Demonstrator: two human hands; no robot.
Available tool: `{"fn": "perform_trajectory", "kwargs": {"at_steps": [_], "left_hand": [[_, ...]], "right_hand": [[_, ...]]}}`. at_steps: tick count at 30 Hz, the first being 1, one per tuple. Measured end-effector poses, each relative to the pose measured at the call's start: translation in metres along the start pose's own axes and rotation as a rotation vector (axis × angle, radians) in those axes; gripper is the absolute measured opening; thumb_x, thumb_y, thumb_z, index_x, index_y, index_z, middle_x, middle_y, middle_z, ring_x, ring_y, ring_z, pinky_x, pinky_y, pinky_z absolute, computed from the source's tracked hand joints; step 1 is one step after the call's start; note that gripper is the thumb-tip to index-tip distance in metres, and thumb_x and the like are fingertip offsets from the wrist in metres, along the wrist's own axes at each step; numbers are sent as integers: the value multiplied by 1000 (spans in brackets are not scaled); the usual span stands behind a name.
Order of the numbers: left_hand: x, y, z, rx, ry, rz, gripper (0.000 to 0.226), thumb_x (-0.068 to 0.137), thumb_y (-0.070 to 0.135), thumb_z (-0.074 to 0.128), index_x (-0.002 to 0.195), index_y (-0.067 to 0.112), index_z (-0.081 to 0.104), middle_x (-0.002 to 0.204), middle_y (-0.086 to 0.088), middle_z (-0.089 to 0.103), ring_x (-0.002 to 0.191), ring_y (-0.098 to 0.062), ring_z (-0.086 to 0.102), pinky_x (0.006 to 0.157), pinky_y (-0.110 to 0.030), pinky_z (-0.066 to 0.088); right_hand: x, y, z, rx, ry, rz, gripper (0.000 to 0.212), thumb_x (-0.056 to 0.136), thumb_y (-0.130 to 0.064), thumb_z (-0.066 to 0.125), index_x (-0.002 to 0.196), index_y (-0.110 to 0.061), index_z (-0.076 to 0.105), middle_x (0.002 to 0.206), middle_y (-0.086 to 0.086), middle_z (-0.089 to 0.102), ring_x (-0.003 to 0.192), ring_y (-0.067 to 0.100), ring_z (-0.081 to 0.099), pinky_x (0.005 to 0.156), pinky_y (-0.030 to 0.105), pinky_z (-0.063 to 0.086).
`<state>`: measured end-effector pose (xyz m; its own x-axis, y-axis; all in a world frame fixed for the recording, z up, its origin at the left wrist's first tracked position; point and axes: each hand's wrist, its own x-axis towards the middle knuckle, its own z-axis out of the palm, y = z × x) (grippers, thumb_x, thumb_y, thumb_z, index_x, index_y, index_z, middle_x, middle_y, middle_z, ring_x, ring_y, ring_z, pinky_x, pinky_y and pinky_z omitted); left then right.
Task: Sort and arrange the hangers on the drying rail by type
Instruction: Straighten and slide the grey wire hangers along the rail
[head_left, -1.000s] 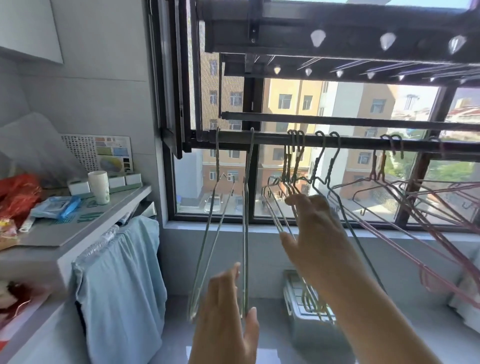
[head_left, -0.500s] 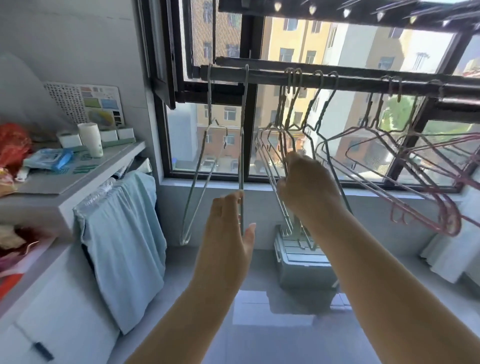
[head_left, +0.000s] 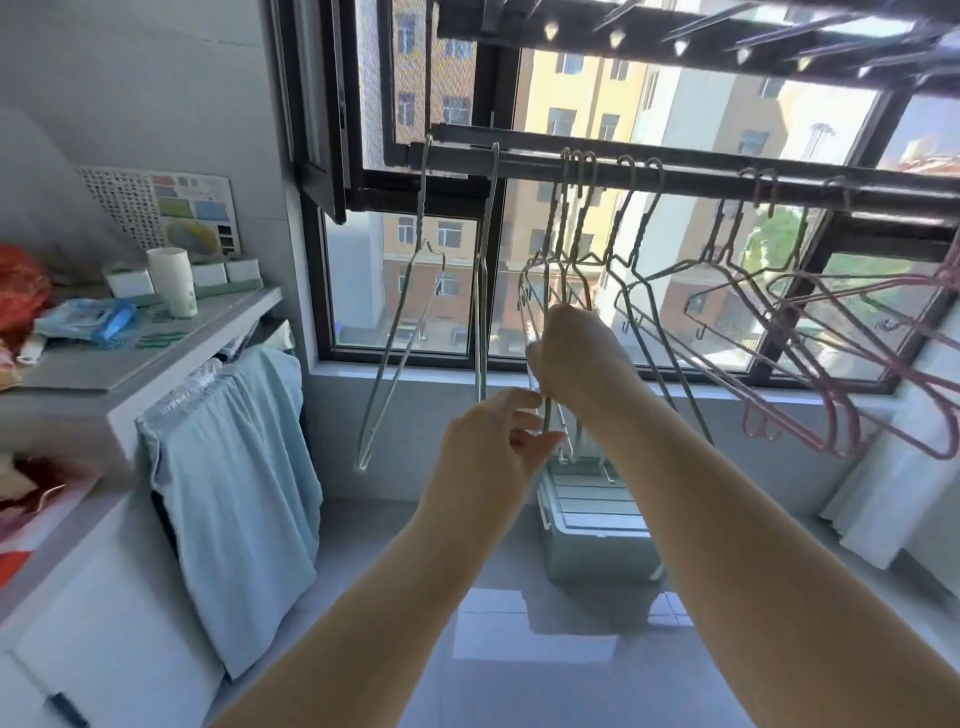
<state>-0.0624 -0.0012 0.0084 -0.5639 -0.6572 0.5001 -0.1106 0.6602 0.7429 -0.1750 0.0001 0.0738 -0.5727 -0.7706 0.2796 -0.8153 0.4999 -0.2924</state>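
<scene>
A dark drying rail (head_left: 691, 179) runs across the window. Two silver wire hangers (head_left: 400, 312) hang at its left end. A bunch of three silver hangers (head_left: 563, 244) hangs mid-rail, two more silver ones (head_left: 636, 270) to their right, and several pink hangers (head_left: 841, 364) at the far right. My right hand (head_left: 576, 358) grips the lower wires of the bunch of three. My left hand (head_left: 493, 441) is just below it, fingers curled and pinching the same wires near their bottom.
A white shelf unit (head_left: 130, 374) on the left holds a cup, packets and boxes, with a light blue cloth (head_left: 239, 493) draped over its edge. A grey-green lidded box (head_left: 592, 525) stands on the tiled floor under the window. A white cloth hangs at far right.
My left hand moved right, away from the second silver hanger, and closed on the bunch that my right hand holds. The camera tilted slightly.
</scene>
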Motion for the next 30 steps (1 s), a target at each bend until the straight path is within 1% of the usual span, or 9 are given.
{"fn": "perform_trajectory", "kwargs": {"at_steps": [3,7,10,14,17,20,23,26,30], "left_hand": [[0,-3,2,-23,8,11,24,78,15,68,102,14,63,94,2,71,85,-5,65,86,-21,51],[2,-3,4,-22,74,39,19,81,11,64,99,17,63,92,7,70,89,-7,64,88,-23,50],[8,-2,3,-60,120,47,15,82,9,63,96,14,63,90,4,70,88,-8,65,88,-26,51],[18,-1,-1,-63,174,99,15,82,10,63,96,13,64,89,4,70,83,-5,65,83,-16,51],[25,-3,-4,-39,195,101,12,82,11,63,93,14,63,86,7,69,78,-3,64,76,-10,48],[28,-9,-5,14,185,70,10,83,13,63,93,15,63,86,4,71,79,-7,66,77,-18,50],[27,-13,-4,61,150,50,15,83,14,62,98,14,64,87,-1,72,83,-13,67,80,-26,51],[18,-16,-4,152,119,81,20,85,18,60,105,14,63,89,-2,72,83,-14,67,77,-19,48],[-4,-18,-3,164,66,125,24,85,18,60,109,16,61,89,-2,73,82,-13,67,77,-21,50]], "right_hand": [[4,-3,-2,12,30,0,6,89,-6,48,90,-5,54,73,7,53,69,21,53,55,27,40],[13,-10,-10,4,52,1,8,89,-4,49,83,-10,49,63,2,43,60,17,48,45,24,32],[21,-16,-15,5,69,0,9,88,-3,50,82,-10,47,63,3,44,54,14,43,41,23,27],[31,-23,-18,9,93,-7,6,87,-3,52,90,-8,52,65,4,45,59,19,47,40,23,28],[37,-28,-18,20,105,-17,11,85,0,52,95,-4,55,71,6,52,66,23,51,41,23,29],[41,-31,-13,14,79,-8,10,86,0,51,94,-4,55,83,11,59,69,23,52,43,24,33],[43,-30,-3,-24,1,30,18,86,1,50,102,0,56,79,9,52,72,24,50,53,29,39],[37,-26,7,-82,-107,42,22,85,2,49,107,2,53,80,10,51,71,23,48,58,28,41],[21,-19,19,-100,-173,37,23,86,1,51,109,3,50,87,12,52,75,22,49,65,27,42]]}}
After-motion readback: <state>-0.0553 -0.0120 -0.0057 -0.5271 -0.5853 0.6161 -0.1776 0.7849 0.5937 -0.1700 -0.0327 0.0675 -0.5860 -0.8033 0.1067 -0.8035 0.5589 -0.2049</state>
